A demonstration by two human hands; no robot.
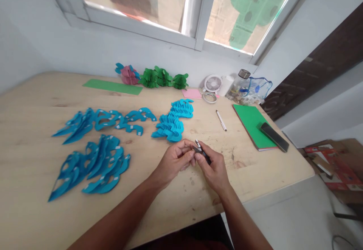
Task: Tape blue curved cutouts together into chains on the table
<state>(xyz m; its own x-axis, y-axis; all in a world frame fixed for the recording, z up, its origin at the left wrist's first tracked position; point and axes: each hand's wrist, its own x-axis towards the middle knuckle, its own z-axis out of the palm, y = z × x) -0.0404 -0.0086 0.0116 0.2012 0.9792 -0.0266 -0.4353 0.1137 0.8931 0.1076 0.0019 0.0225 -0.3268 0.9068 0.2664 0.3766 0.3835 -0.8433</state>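
Note:
Close to the table's front edge, my two hands meet. My right hand (213, 170) is closed around a small dark tool (204, 155) with a pale, whitish part at its upper end; its exact kind is not clear. My left hand (176, 160) is closed, fingertips pinched together against the near end of that tool. Whatever lies between those left fingers is hidden. Just beyond my hands lie stacked blue paper cutouts (169, 127), with another bunch of curled blue cutouts (182, 108) behind them.
More blue paper cutouts (99, 163) with white tabs spread over the left. Green paper puffs (163, 76) and a pink one (129, 75) line the wall beside a green strip (112, 86). To the right are a pen (221, 120), small fan (212, 83), bottle (239, 81), green sheets (249, 123) and phone (274, 136).

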